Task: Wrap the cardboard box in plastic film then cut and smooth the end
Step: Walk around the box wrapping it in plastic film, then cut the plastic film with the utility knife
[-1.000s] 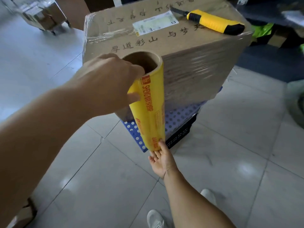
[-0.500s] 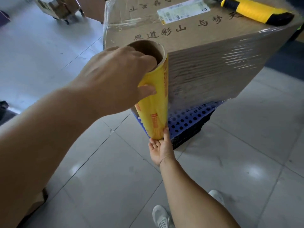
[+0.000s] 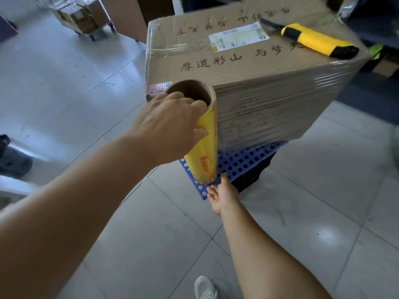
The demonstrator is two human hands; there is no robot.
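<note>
- At 6 o'clock, nearest to me, I see one white shoe (image 3: 205, 287) on the grey tiled floor (image 3: 302, 223).
- My right hand (image 3: 221, 195) is low, just below the centre. Its palm faces up and the fingers reach under the bottom end of the film roll (image 3: 205, 145). The fingers are partly curled around this end, but I cannot tell exactly how they sit because the roll hides them.
- My left hand (image 3: 166, 128) comes in from 8 o'clock and grips the top end of the roll. The thumb presses on the yellow side, and the fingers curl over the rim toward the open brown core.
- The roll stands almost upright, a little tilted, just beside the near left corner of the cardboard box (image 3: 248, 67). The clear film goes from the roll straight onto the near side of the box.
- The box is in the centre, toward 1 o'clock. Its near side is covered with many layers of film, with horizontal creases. The top has dark printed characters and a white label (image 3: 238, 38).
- The box sits on a blue perforated board (image 3: 244, 160), which lies on a black crate (image 3: 257, 175).
- At 2 o'clock, on the far right part of the box top, a yellow and black utility knife (image 3: 319, 42) lies flat.
- At 11 o'clock, well apart, there are wrapped cartons on a wheeled cart (image 3: 86, 18).
</note>
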